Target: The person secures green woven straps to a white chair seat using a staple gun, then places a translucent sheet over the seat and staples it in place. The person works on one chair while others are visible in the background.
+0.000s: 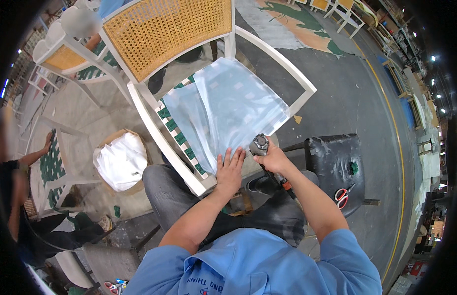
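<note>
Resting spread left hand (231,172) on translucent pale-blue sheet (233,101); grasping grey-headed, black handheld tool (260,143) in right hand (275,160).

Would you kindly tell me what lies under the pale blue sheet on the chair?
Green and white webbing shows along the left edge of the pale blue sheet, and pale squares show faintly through it; anything else beneath is covered.

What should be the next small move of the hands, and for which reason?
Perhaps the left hand, lying flat on the pale blue sheet, should smooth it leftward: creases run through it, and green-and-white webbing shows uncovered along that side. The right hand is occupied, holding a hand tool.
</note>
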Available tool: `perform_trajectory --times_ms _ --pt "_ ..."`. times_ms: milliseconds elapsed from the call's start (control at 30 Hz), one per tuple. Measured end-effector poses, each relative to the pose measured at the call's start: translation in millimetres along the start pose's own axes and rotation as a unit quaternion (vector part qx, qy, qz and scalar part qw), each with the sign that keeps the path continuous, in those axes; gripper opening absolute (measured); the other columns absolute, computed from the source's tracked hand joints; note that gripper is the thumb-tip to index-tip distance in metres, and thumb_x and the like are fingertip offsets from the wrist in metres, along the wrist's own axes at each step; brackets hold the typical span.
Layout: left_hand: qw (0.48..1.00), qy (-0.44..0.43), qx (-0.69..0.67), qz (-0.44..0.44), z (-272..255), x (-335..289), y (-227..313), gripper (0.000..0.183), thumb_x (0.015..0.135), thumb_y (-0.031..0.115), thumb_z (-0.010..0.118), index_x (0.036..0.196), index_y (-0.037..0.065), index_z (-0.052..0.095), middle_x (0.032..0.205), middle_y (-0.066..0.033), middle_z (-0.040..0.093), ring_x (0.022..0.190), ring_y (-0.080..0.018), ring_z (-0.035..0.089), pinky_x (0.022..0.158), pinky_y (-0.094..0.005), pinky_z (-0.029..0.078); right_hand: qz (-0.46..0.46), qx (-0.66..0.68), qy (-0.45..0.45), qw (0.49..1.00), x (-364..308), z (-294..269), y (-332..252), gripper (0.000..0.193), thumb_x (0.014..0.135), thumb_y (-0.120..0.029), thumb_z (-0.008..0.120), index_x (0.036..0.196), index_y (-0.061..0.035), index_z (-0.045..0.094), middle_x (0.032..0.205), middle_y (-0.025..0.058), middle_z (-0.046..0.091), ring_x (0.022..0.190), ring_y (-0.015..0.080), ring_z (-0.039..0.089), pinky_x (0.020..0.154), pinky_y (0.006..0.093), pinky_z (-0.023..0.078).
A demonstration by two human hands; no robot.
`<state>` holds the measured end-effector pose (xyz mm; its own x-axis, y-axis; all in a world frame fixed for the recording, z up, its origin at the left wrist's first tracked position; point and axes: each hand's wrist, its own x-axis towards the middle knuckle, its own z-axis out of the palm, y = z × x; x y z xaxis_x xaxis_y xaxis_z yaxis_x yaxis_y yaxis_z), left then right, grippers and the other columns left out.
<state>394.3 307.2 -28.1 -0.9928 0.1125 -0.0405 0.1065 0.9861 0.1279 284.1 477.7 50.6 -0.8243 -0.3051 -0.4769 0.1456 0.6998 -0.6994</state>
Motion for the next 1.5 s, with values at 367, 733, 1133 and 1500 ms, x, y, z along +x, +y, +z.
perform_trajectory --times_ms 367,733,1133,1500 --pt "0.950 -0.250 0.185 0.030 -50.7 -22.7 5.9 0.067 0.107 0.023 0.040 0.167 -0.001 0.025 0.176 -0.0211 0.020 0.160 -0.0398 0.027 0.130 -0.0589 0.008 0.053 0.190 -0.070 0.978 -34.3 -3.9 -21.1 0.077 0.093 -0.012 0.080 0.157 -0.0151 0.037 0.092 0.0053 0.069 0.054 0.0125 0.058 0.046 0.0306 0.047" --pt "0.947 -0.272 0.167 0.017 -51.9 -25.2 -2.7 0.070 0.107 0.028 0.043 0.168 0.001 0.023 0.175 -0.0251 0.019 0.158 -0.0465 0.026 0.127 -0.0679 0.007 0.045 0.129 -0.080 0.987 -35.8 35.1 -37.7 0.064 0.094 -0.011 0.081 0.148 -0.0111 0.047 0.090 0.0032 0.067 0.058 0.0111 0.056 0.049 0.0294 0.047" --pt "0.959 -0.216 0.182 0.032 -38.3 -32.2 -1.8 0.068 0.106 0.026 0.044 0.166 -0.001 0.026 0.172 -0.0262 0.026 0.156 -0.0477 0.031 0.127 -0.0641 0.014 -0.126 -0.054 0.004 0.991 -23.3 57.6 -11.5 0.097 0.090 -0.018 0.083 0.165 -0.0033 0.023 0.111 0.0138 0.073 0.068 0.0192 0.066 0.061 0.0339 0.056" --pt "0.925 -0.334 -0.182 0.016 -84.4 -112.4 -67.6 0.035 0.102 0.032 0.060 0.126 0.011 0.074 0.116 -0.0174 0.076 0.109 -0.0381 0.072 0.100 -0.0511 0.055 0.030 -0.006 -0.078 0.996 -34.2 42.6 -32.6 0.095 0.090 -0.023 0.081 0.164 -0.0082 0.023 0.132 0.0270 0.067 0.127 0.0436 0.064 0.106 0.0455 0.050"
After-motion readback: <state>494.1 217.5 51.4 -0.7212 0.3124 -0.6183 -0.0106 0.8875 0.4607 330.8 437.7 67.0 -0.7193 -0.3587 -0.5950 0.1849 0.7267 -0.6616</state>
